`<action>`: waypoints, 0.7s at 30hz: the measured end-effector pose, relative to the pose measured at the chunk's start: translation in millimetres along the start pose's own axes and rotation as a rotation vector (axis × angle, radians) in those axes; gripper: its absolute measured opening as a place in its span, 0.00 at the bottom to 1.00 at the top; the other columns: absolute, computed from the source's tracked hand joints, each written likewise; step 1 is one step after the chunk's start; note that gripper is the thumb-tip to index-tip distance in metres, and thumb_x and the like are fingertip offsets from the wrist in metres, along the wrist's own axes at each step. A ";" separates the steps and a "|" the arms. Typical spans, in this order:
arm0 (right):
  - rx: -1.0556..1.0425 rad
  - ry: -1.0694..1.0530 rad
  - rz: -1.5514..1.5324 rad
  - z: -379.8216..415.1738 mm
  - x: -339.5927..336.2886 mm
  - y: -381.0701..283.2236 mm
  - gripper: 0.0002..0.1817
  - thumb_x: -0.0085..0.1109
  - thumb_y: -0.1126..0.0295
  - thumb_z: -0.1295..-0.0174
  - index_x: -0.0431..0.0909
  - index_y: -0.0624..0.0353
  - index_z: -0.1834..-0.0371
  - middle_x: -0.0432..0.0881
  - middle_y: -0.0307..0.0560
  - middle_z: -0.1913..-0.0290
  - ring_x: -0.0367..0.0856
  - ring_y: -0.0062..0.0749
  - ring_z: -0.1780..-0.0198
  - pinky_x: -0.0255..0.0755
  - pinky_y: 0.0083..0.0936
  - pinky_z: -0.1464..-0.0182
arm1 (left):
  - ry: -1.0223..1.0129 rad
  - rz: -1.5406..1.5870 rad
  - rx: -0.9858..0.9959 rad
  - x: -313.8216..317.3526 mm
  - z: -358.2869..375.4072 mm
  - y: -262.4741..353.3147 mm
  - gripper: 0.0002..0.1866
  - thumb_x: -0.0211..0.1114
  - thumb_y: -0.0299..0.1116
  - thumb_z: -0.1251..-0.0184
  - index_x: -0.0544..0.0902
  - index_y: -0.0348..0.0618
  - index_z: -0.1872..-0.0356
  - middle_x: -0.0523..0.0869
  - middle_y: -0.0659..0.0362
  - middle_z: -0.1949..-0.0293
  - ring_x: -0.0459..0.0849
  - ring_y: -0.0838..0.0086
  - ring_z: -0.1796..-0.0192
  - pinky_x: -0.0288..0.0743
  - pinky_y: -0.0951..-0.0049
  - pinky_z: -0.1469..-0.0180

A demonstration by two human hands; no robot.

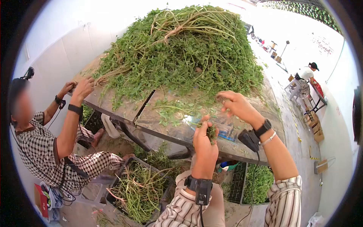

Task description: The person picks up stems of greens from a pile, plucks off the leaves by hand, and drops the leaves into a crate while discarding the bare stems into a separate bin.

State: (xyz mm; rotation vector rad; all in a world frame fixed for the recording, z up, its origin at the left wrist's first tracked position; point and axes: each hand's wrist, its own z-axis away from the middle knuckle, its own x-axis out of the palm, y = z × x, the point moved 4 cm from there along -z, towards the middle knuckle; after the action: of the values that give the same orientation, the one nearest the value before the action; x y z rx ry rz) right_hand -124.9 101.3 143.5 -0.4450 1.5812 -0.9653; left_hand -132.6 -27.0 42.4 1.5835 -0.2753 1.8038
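Note:
My left hand (206,142) is raised near the front edge of the table, its fingers closed round a small bunch of green leafy stems (211,133). Thin stems stick out from it to the left, over the tabletop. To the right and a little farther away is my right hand (239,108), fingers loosely curled and apart, with nothing visible in them. Loose leafy sprigs (174,109) lie on the table just left of both hands. Behind them rises a large heap of leafy green stems (189,60), with longer bare stems (196,23) across its top.
A co-worker (45,136) sits at the left, hands at the table's corner. Below the table (159,130) stand a crate of stripped stems (141,189) and a crate of green leaves (258,185). Far right, another person (307,77) works near cardboard boxes (314,125).

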 end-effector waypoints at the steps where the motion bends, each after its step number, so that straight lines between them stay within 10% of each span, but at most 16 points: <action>1: -0.004 -0.001 -0.001 -10.2 0.7 4.9 0.18 0.47 0.74 0.42 0.71 0.63 0.47 0.74 0.43 0.48 0.78 0.23 0.64 0.76 0.20 0.68 | 0.034 0.025 0.028 -1.2 -0.4 2.2 0.08 0.50 0.30 0.31 0.76 0.44 0.56 0.75 0.67 0.70 0.74 0.81 0.69 0.73 0.77 0.65; 6: -0.487 -0.069 0.756 -82.1 23.5 54.7 0.19 0.51 0.79 0.53 0.76 0.63 0.54 0.69 0.49 0.40 0.77 0.42 0.54 0.73 0.30 0.54 | 0.035 0.027 0.047 -5.3 -4.3 6.7 0.10 0.51 0.33 0.30 0.75 0.43 0.54 0.76 0.67 0.72 0.75 0.79 0.66 0.74 0.77 0.64; 10: -0.164 -0.128 0.733 -106.1 34.3 70.6 0.20 0.52 0.78 0.55 0.77 0.63 0.54 0.69 0.51 0.41 0.74 0.46 0.48 0.69 0.32 0.47 | 0.064 0.040 0.017 -7.9 -6.0 8.1 0.09 0.52 0.32 0.31 0.75 0.43 0.54 0.76 0.67 0.72 0.76 0.78 0.66 0.75 0.76 0.65; 21: -0.304 0.142 0.742 -56.7 -7.4 68.6 0.09 0.52 0.78 0.57 0.74 0.64 0.70 0.74 0.53 0.70 0.73 0.50 0.63 0.68 0.36 0.61 | 0.056 0.044 0.015 -6.0 -2.2 10.2 0.09 0.51 0.32 0.31 0.76 0.44 0.54 0.76 0.67 0.71 0.75 0.78 0.65 0.73 0.76 0.64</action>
State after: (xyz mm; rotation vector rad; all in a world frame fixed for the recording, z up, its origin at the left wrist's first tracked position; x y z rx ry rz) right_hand -161.2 166.1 93.9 0.0277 1.8281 -0.1929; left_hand -140.7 -35.3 39.2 1.5457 -0.2733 1.8852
